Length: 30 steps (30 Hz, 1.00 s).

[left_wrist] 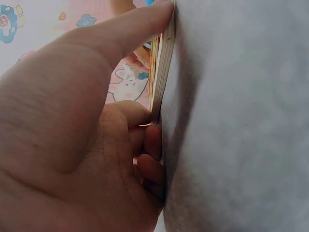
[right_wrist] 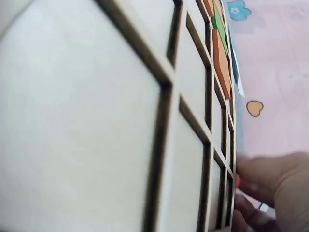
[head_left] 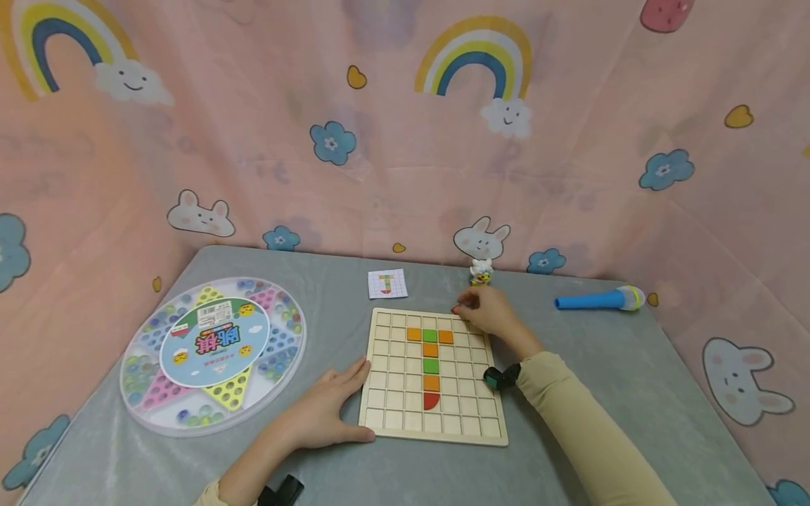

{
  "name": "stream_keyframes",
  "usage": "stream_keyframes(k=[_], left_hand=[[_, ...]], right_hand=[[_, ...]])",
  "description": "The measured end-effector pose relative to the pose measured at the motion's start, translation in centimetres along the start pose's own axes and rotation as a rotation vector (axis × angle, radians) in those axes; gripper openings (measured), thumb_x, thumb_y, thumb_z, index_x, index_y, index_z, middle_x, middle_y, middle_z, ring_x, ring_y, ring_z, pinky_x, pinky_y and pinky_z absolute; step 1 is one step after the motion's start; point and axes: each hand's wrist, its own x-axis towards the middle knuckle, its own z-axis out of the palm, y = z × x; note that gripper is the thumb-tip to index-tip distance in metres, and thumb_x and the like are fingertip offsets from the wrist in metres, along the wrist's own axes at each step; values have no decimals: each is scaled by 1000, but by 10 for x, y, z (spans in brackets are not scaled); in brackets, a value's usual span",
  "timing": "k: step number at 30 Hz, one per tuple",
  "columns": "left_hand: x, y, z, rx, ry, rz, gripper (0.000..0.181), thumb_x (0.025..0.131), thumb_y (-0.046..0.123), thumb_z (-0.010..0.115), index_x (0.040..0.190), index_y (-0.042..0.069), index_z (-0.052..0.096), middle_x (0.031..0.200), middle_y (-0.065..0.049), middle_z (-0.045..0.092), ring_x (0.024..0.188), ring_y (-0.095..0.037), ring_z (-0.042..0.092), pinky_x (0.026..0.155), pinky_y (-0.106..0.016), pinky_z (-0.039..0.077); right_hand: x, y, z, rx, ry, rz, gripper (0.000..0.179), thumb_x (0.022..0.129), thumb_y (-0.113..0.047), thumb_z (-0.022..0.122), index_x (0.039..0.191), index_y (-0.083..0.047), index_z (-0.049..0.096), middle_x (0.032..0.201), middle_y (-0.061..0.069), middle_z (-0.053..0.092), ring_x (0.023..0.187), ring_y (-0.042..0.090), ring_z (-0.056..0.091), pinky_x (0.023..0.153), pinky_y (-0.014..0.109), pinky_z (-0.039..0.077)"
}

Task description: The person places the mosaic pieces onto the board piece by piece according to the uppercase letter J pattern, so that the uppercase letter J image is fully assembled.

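A square wooden grid board [head_left: 392, 397] lies on the table, with orange, green and red tiles forming a T shape. My left hand [head_left: 319, 411] rests against the board's left side, thumb at the near corner and forefinger farther up the edge. In the left wrist view the other fingers of the left hand [left_wrist: 111, 130] fold low beside the board's edge. Over the board's far right corner, my right hand [head_left: 490, 313] pinches a small red piece [head_left: 455, 309]. The piece's shape is mostly hidden by fingertips; its red edge also shows in the right wrist view.
Behind the board lies a pattern card [head_left: 387, 284] with a small T-shaped picture. A round Chinese checkers set [head_left: 215, 351] with marbles sits at left. A small figurine [head_left: 481, 272] stands behind my right hand, and a blue toy microphone [head_left: 598, 299] lies farther right.
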Motion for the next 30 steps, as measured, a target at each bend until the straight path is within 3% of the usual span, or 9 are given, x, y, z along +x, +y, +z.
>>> stream_keyframes(k=[5,11,18,30], left_hand=[[-1,0,0,0,-1,1,114,80,55,90,167,6,33,175,-9,28,125,-22,45,108,-50,44],[-2,0,0,4,-7,10,115,80,55,89,166,5,33,175,-10,28,125,-23,46,108,-51,44],[0,0,0,7,0,12,114,80,55,89,167,6,33,175,-9,28,120,-20,45,107,-49,44],[0,0,-1,-1,4,4,114,80,54,90,166,6,33,175,-9,28,122,-20,45,108,-49,44]], right_hand=[[0,7,4,28,39,3,26,103,-15,70,116,6,74,100,18,74,89,30,67,81,47,55],[-1,17,1,87,12,13,34,98,-13,75,122,10,71,105,21,70,90,30,64,80,42,53],[0,18,-5,53,-34,-2,32,99,-12,74,123,8,72,107,21,71,92,31,64,79,42,54],[-2,19,-5,-23,-11,-37,30,101,-15,73,121,8,72,103,18,73,84,25,62,74,39,51]])
